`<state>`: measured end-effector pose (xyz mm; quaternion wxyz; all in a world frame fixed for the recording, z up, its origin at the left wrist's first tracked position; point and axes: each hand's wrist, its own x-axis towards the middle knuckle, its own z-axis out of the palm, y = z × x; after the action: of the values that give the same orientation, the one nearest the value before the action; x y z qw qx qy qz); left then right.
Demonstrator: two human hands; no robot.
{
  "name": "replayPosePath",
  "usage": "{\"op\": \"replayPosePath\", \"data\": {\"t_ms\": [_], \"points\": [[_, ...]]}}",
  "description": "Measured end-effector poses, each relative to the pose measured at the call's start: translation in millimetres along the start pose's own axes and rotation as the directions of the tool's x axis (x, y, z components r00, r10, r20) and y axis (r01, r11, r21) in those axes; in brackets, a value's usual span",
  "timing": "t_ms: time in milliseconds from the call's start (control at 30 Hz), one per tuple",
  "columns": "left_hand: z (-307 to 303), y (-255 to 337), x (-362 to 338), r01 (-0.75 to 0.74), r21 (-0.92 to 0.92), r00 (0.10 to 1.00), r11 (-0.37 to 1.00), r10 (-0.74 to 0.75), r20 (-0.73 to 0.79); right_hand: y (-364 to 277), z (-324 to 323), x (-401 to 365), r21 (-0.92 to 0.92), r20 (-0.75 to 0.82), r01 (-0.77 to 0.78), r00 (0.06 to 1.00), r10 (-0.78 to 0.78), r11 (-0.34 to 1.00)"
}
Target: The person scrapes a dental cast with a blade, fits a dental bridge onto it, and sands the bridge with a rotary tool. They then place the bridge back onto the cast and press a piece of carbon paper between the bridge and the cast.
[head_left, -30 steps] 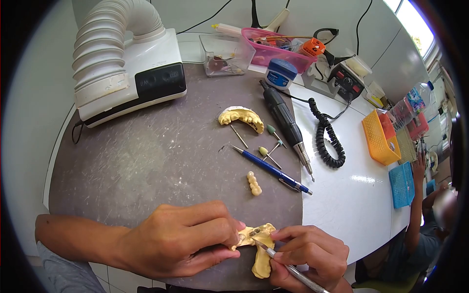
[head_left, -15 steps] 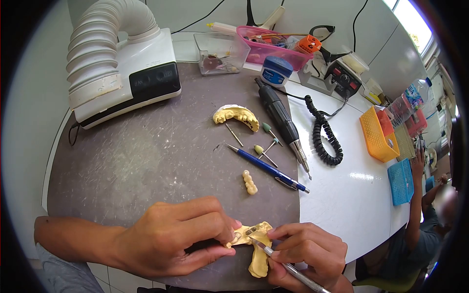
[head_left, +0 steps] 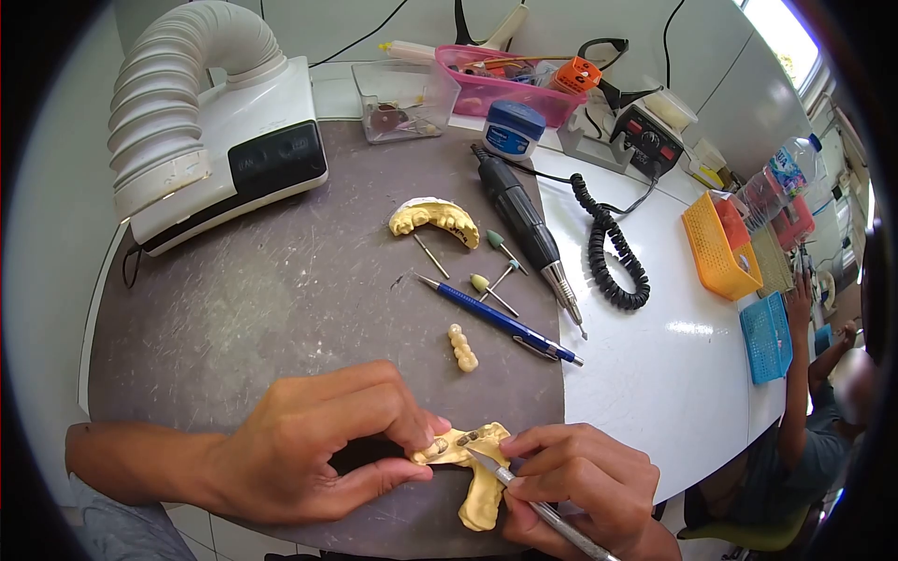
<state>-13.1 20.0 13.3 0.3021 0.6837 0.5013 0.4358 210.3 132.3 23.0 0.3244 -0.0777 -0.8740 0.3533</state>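
Note:
A yellow plaster dental model (head_left: 481, 496) is held at the front edge of the table. My left hand (head_left: 323, 444) is closed, pinching the model's left end between thumb and fingers. In my right hand (head_left: 589, 486) is a craft knife (head_left: 552, 516) with a silver handle, gripped like a pen. Its blade tip touches the model's upper surface beside dark marked spots. Some right fingers also rest against the model's right side. Just beyond lies a tooth-coloured dental bridge (head_left: 462, 348). Farther back sits another yellow dental model (head_left: 435, 221), an arch with teeth.
Between these lie a blue mechanical pencil (head_left: 500, 319), several rotary burs (head_left: 480, 281) and a black handpiece (head_left: 524, 220) with a coiled cord. A hose unit (head_left: 229, 159) stands back left. A pink bin (head_left: 486, 93) and blue-lidded jar (head_left: 513, 131) line the back. Another person (head_left: 786, 449) sits at right.
The view has shifted slightly, so most things appear a little farther left. My hands still hold the model and the knife, with the blade at nearly the same spot.

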Motion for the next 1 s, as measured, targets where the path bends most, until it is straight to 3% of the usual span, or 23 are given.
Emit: {"op": "replayPosePath", "data": {"t_ms": [67,300,367,1000], "points": [[-0.3,-0.3,0.7,0.006,-0.012,1.0,1.0,-0.006,0.0,1.0,-7.4,1.2,-0.001,0.13,-0.079,0.988,0.078,0.997],[-1.3,-1.9,1.5,0.014,-0.02,1.0,1.0,-0.014,0.017,2.6,-5.4,-1.0,0.017,0.135,-0.069,0.989,0.066,0.997],[-1.7,-1.7,1.9,0.016,-0.025,1.0,1.0,-0.015,0.017,1.3,1.6,-2.2,0.004,0.007,0.006,1.0,-0.006,1.0],[-2.8,-1.0,0.6,0.039,-0.026,0.999,0.999,-0.038,0.032,1.9,2.2,-4.1,0.035,-0.026,0.024,0.999,-0.023,0.999]]}}
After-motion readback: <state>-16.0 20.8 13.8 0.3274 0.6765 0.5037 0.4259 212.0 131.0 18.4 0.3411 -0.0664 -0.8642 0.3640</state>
